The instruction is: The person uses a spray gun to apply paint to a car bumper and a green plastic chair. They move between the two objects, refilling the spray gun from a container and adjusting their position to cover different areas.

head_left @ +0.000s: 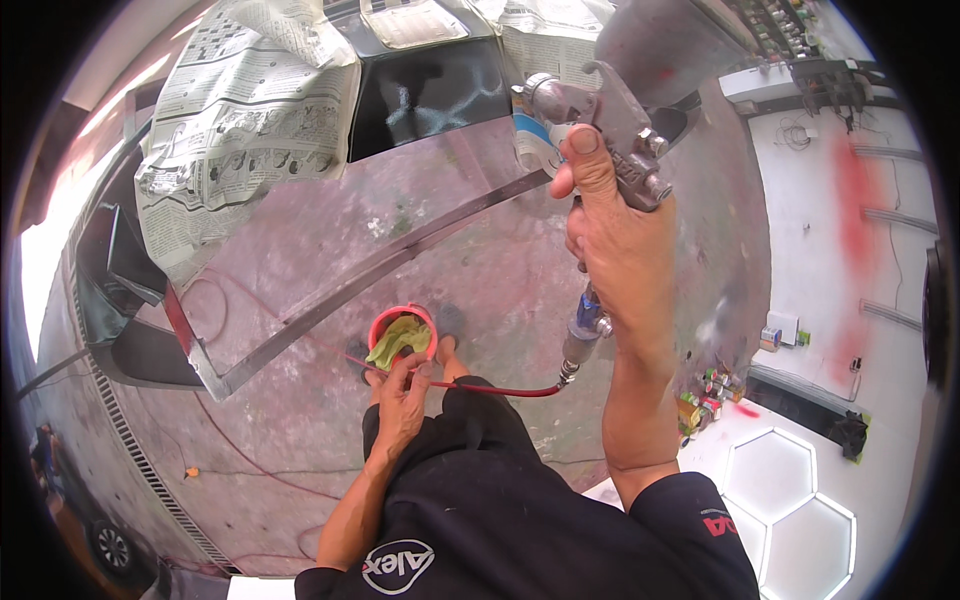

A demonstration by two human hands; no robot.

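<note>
My right hand (625, 245) is raised and wrapped round the handle of a metal spray gun (632, 165), thumb upward. A large grey cup (665, 50) sits on top of the gun. Below the grip, a fitting with a blue band (585, 320) joins a red air hose (510, 390). That hose runs across to my left hand (402, 400), whose fingers are closed on it in front of my body. Past the gun is a black bumper (425, 95) with pale smears on its dark surface. Newspaper (250, 130) covers the parts beside the dark area.
At my feet stands a red bucket (433, 348) with a yellow-green cloth (396, 342) in it. A long metal bar (390, 255) of a stand crosses before me. More hose (250, 460) lies on the floor at left, near a drain grate (150, 470). Several cans (712, 395) stand at right.
</note>
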